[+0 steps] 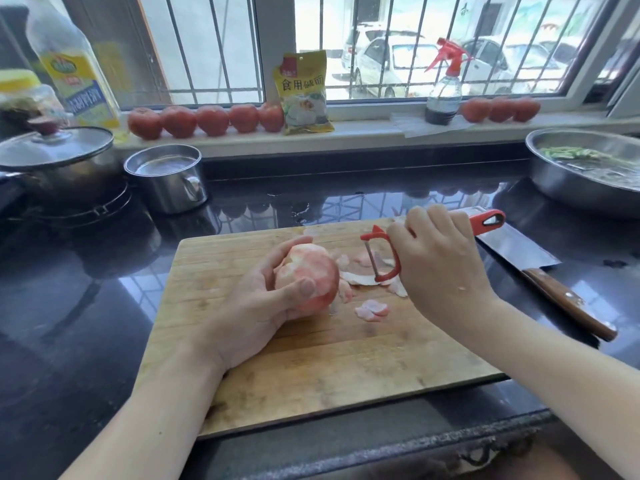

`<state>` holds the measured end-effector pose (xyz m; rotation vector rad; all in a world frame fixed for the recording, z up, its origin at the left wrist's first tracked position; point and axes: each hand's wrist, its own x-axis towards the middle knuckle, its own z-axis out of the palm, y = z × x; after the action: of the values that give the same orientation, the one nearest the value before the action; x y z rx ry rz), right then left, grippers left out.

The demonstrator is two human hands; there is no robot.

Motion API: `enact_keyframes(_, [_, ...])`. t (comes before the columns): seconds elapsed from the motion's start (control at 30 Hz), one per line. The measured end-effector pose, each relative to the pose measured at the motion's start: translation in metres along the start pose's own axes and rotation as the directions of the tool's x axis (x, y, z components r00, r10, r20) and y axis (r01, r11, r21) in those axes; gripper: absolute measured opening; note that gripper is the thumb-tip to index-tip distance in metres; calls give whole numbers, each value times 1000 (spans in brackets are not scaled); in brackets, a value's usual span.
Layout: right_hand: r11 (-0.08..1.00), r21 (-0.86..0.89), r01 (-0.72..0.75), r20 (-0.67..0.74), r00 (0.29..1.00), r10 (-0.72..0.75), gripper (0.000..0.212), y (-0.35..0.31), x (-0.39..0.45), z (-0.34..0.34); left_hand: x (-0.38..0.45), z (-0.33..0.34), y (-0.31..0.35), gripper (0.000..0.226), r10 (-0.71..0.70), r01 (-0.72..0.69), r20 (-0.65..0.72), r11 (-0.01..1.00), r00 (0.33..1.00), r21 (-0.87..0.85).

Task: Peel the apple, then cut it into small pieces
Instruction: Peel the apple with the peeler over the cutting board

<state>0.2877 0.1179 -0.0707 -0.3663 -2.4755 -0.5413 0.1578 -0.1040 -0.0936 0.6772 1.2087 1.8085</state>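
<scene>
Fingers [306, 287] of the left hand [256, 313] curl around the partly peeled apple [308, 271], holding it just above the wooden cutting board [311, 368]. Right hand [440, 261] grips the red peeler [382, 254] by its handle, blade facing the apple but apart from it. Peel strips [372, 308] lie on the board between the hands, and a cleaver [540, 271] rests on the dark tabletop [86, 323] beside it.

home kitchen: pot [55, 161], cutting board [311, 368]
</scene>
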Motion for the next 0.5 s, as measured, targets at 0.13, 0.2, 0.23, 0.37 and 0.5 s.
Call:
enact_keyframes(0.13, [975,147,-166,-10,986,169,11,8,4,-3,-1,-2,-1,89,4,-5,-21,999,1000,-44])
enact_keyframes(0.2, [913,375,-162,58,987,152,16,7,12,-10,0,-3,-2,85,3,-4,-22,999,1000,-36])
enact_keyframes(0.23, [819,542,-189,157,980,122,18,4,15,-14,0,-3,-2,84,2,-2,-19,1000,1000,-23])
enact_keyframes(0.37, [622,767,-158,281,954,-104,13,-23,22,-28,-2,-1,-2,90,22,-21,-12,994,1000,104])
enact_keyframes(0.5, [581,805,-119,203,976,-82,4,-42,22,-21,-4,-1,-2,93,46,-45,-5,991,999,127])
